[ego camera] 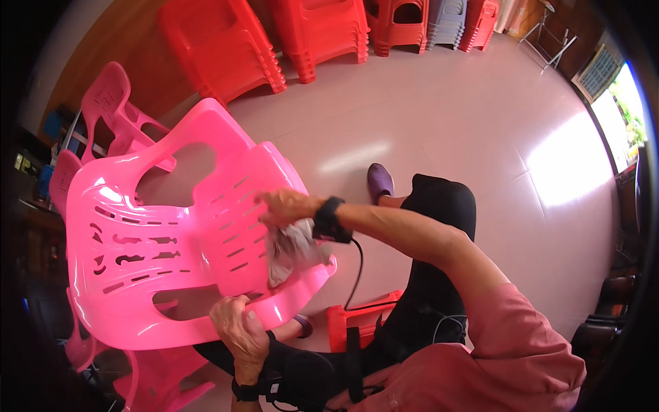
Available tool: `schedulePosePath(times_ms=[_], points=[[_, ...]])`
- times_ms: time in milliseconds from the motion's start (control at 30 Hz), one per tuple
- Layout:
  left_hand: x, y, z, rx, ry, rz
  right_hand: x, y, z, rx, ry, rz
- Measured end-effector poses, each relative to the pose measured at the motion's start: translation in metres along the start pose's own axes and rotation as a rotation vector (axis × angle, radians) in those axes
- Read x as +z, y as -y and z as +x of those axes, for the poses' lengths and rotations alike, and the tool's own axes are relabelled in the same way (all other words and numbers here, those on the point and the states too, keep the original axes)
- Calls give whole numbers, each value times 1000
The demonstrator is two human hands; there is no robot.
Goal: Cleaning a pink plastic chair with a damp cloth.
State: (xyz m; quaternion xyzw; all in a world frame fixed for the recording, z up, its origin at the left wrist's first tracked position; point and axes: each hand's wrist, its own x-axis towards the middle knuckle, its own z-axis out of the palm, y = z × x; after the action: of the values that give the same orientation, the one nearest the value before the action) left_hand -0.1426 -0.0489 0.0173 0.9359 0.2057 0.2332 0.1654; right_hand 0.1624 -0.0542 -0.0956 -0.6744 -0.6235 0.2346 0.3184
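Note:
A glossy pink plastic armchair [131,304] with a slotted seat and a cut-out pattern in its backrest stands tilted before me, its backrest towards the left. My left hand [239,327] is wrapped around the near armrest [278,311]. Over the seat's front part is my right hand [285,206], blurred, its fingers near the slots. A crumpled grey cloth [296,252] hangs from under that hand and lies against the seat; the palm itself is hidden. Both wrists wear black bands, and a cable runs from the right one.
Stacks of red plastic stools [324,31] and a grey-blue stack [447,23] line the wall. More pink chairs [116,113] stand behind and below the armchair. A red stool [340,324] is beneath me. A folding metal frame [548,41] stands at far right.

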Motion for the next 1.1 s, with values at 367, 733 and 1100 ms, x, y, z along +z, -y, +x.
schedulePosePath(times_ms=[367, 733, 1100], points=[[8, 0, 0, -49, -6, 8, 11, -25, 67, 172, -149, -696], [-5, -1, -3, 39, -72, -8, 62, 21, -3, -40, -2, -609], [-19, 22, -35, 126, -74, -126, 84, 72, -88, -136, 125, -230]])
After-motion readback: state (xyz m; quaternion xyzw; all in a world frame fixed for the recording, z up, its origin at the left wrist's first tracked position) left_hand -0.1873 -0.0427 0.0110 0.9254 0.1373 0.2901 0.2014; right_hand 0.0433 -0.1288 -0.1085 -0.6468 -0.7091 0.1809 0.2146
